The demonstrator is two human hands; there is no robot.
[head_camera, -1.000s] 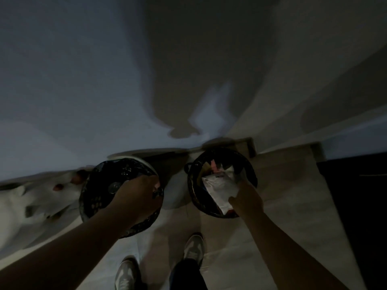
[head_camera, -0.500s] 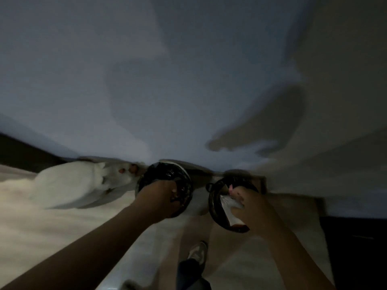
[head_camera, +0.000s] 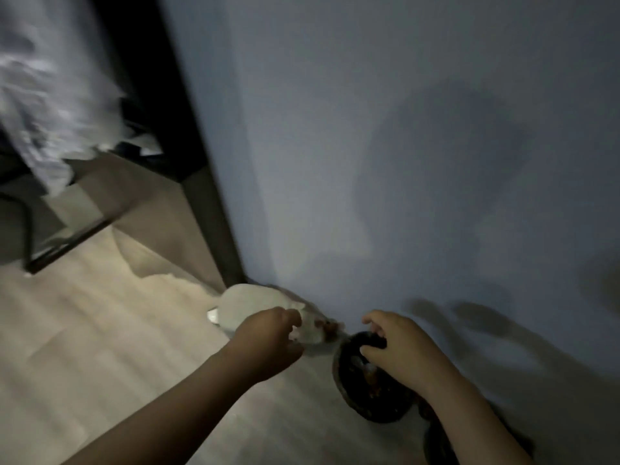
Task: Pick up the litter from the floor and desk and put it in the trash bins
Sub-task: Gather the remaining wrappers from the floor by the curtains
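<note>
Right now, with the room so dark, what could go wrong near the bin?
1. The right grip is over the black bin; a bump might tip it and spill the litter inside.
2. The left grip is close to the white bag, but in such dim light it might fumble it or miss small scraps nearby.

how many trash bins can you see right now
1 for sure: a black trash bin on the floor by the wall, under the right hand. A dark shape behind the right forearm may be a second, mostly hidden.
</note>
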